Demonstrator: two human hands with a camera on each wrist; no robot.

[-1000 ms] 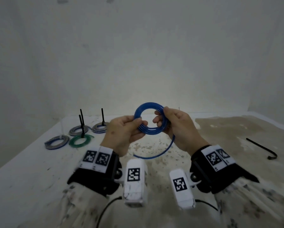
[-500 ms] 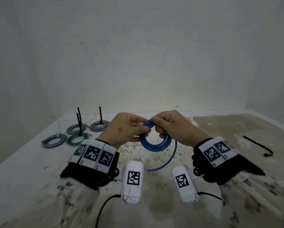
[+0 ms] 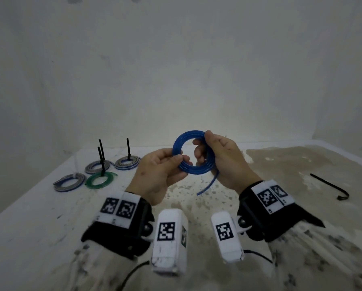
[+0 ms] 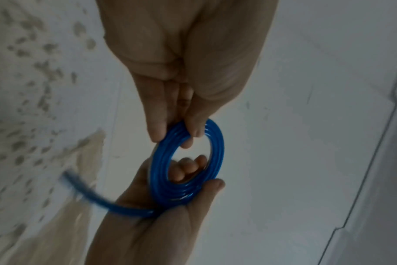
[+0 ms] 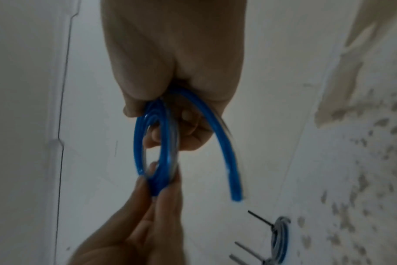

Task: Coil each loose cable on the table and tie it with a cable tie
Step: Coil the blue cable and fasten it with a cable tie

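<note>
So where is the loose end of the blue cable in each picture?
Head: the loose end hangs at centre, below the blue coil, between the wrists.
Left wrist: loose end at left, blurred.
Right wrist: loose end right of centre, low down.
Shared landmark: the coil held by both hands.

no readable text, only coded square markers
</note>
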